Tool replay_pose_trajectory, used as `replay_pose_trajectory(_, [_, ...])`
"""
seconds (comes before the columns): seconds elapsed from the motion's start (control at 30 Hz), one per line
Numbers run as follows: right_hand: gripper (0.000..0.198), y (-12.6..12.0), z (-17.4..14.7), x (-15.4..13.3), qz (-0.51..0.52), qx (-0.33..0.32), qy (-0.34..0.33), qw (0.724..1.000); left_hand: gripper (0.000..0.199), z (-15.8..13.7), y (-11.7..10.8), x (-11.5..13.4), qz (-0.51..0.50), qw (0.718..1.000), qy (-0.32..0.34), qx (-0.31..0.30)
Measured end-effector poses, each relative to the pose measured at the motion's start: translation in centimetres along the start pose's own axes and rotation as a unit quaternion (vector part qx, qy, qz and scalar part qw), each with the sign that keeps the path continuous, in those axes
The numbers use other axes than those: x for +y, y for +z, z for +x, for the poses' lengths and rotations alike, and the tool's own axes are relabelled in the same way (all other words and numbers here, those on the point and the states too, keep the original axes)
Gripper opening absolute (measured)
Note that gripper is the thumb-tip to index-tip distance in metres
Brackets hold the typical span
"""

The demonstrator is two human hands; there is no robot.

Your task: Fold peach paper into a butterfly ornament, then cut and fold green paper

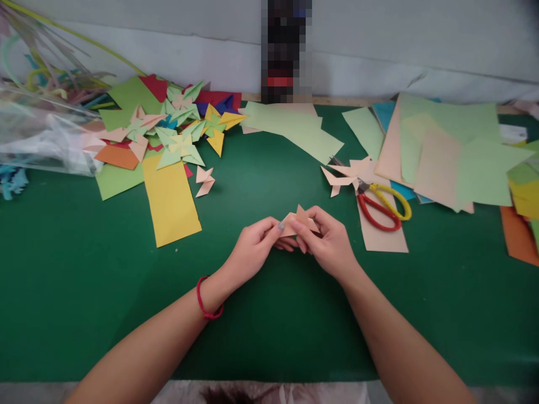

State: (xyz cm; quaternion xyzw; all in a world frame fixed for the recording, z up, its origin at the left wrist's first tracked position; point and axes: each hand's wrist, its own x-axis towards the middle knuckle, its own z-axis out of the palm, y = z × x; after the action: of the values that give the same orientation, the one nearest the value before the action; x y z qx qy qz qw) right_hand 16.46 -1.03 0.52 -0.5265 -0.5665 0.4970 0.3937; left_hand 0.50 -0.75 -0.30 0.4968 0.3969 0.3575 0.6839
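Folded paper piece (pixel 300 220) at frame centre: light, thin, creases easily. Left hand (pixel 252 249) and right hand (pixel 326 241) both pinch its edges; hold by folded corners.

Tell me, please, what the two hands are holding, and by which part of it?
A small folded peach paper piece. The left hand pinches its left end, the right hand its right end.

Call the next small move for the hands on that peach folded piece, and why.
Probably press the next crease flat: both the left hand and right hand pinch the half-folded peach paper piece above the green mat, its points still loose, unlike the finished pinwheels.
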Motion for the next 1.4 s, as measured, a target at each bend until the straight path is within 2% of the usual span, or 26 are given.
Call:
replay_pose_trajectory(0.2, [0.02, 0.25, -0.12, -0.03, 0.013, -0.014, 0.001, 1.0, 0.023, -0.14, -0.06, 0.01, 0.031, 0.999, -0.008, 0.025])
replay_pose_trajectory(0.43, [0.026, 0.24, -0.1, -0.24, -0.014, -0.013, -0.004, 1.0, 0.022, -0.13, 0.03, 0.11, 0.043, 0.999, 0.007, 0.018])
replay_pose_trajectory(0.73, [0.027, 0.24, -0.17, -0.1, -0.037, 0.004, -0.003, 0.999, 0.023, -0.3, 0.29, 0.15, 0.024, 1.0, -0.003, 0.012])
replay_pose_trajectory(1.03, [0.027, 0.33, -0.16, -0.17, -0.011, -0.004, -0.002, 1.0, 0.023, -0.33, 0.43, 0.3, 0.037, 0.999, -0.003, 0.018])
replay_pose_trajectory(1.23, [0.029, 0.4, -0.17, -0.21, -0.041, 0.011, -0.013, 0.999, 0.024, -0.28, 0.33, 0.3, 0.032, 0.999, -0.005, 0.009])
replay_pose_trajectory(1.4, [0.029, 0.47, -0.1, -0.24, -0.026, 0.01, -0.016, 0.999, 0.023, -0.26, 0.32, 0.3, 0.029, 1.0, -0.007, 0.009])
